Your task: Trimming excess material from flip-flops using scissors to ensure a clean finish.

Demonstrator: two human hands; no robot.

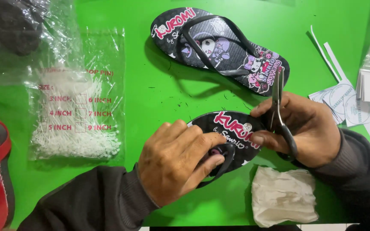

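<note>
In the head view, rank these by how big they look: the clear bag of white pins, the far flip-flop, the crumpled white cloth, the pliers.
1. Clear bag of white pins
2. Far flip-flop
3. Crumpled white cloth
4. Pliers, partly hidden in the right hand, so unsure.

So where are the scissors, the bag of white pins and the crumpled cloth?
scissors (278, 100): head view, on the metal blades.
bag of white pins (76, 128): head view, on the pin bundle.
crumpled cloth (283, 194): head view, its middle.
</note>
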